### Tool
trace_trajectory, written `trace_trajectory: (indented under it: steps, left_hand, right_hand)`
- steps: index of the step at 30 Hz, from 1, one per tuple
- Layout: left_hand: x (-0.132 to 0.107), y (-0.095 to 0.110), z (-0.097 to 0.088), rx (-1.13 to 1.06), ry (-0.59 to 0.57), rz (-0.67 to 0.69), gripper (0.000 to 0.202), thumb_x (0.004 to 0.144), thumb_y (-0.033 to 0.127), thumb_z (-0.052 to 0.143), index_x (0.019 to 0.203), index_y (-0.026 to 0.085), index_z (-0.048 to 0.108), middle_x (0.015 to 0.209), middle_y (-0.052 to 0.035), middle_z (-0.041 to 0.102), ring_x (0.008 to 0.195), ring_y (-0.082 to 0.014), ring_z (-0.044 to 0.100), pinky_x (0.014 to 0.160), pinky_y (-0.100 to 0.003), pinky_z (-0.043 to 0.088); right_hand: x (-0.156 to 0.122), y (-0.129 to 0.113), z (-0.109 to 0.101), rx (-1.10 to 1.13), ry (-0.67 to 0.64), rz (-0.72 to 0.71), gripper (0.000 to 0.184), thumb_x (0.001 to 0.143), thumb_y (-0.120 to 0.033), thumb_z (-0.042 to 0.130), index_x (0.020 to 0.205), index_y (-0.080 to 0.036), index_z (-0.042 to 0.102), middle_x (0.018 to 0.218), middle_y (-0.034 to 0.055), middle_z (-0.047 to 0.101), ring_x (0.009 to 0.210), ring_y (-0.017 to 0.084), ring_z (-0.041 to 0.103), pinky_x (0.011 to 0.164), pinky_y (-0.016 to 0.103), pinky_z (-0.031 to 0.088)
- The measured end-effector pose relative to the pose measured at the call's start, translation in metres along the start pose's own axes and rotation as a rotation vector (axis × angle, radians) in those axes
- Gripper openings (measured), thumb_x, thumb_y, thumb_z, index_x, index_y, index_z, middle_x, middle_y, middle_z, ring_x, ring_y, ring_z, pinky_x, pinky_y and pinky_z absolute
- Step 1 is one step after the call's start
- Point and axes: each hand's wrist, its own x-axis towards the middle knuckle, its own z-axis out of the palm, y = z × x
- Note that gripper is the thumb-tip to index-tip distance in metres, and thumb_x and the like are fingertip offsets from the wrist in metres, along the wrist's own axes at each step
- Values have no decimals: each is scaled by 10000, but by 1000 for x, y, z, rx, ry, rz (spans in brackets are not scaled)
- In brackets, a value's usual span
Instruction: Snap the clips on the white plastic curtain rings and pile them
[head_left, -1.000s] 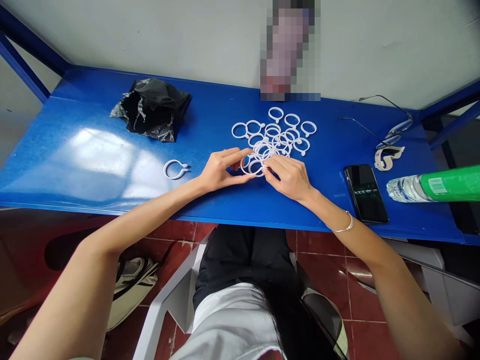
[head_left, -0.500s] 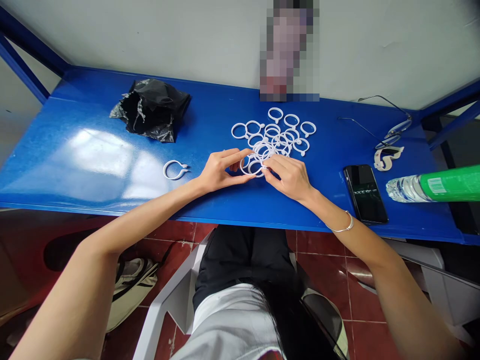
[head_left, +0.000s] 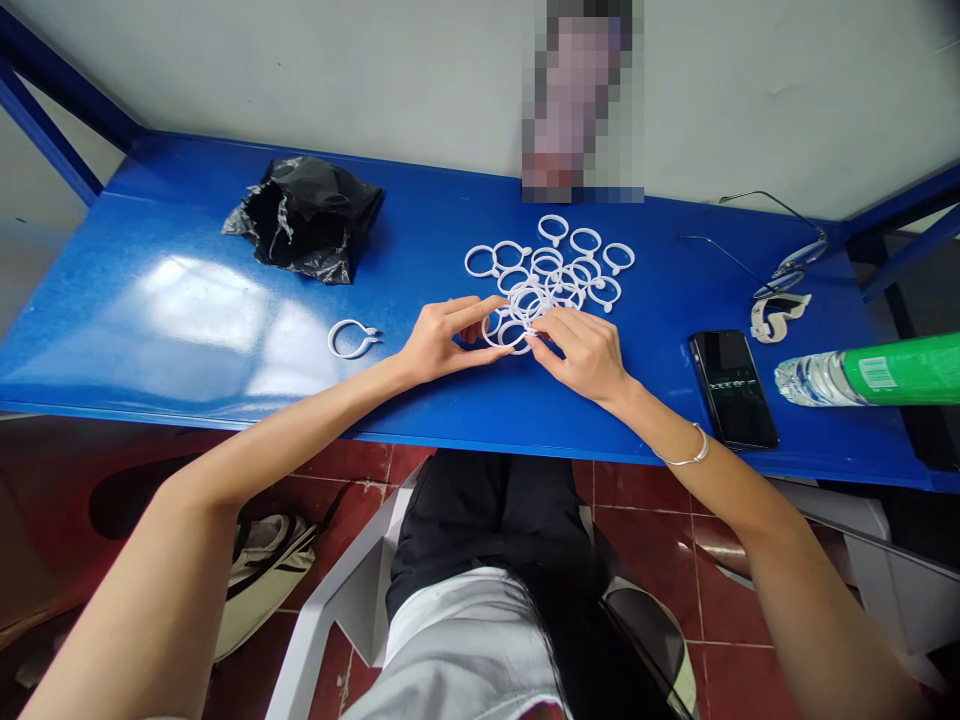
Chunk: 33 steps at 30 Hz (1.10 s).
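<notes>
Between my two hands is a thin white plastic ring [head_left: 486,332], held just above the blue table near the front of a pile. My left hand [head_left: 450,338] grips its left side, thumb below and fingers above. At its right side, the fingertips of my right hand [head_left: 577,345] pinch the small clasp end, which they partly cover. Right behind my hands lies a loose pile of similar white rings [head_left: 553,262], several overlapping, each with a small knob. Apart from them, left of my left hand, one ring [head_left: 330,340] rests with its clasp open.
On the blue table [head_left: 420,420] a crumpled, torn black plastic bag [head_left: 322,205] lies at the back left. To the right are a phone [head_left: 733,390], eyeglasses [head_left: 799,258], a white strap [head_left: 776,322] and a green-labelled bottle [head_left: 885,370] on its side. A wall stands behind.
The view has shifted very slightly. Both hands keep their hold on the ring, with only a tiny movement of my right fingers at the clasp end.
</notes>
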Motion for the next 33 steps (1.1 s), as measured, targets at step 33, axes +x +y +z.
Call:
trace_trajectory:
  steps: [33]
  left_hand:
    - [-1,0,2,79,-19,11,501,891,524,623,1211,138,635,674,15,598,571,-83,523,587,-192,443]
  right_hand:
    - [3,-2,-2,-28,44,0,239,976,-284,505,868,-162,679,745,24,727,619,133,642,578,244,449]
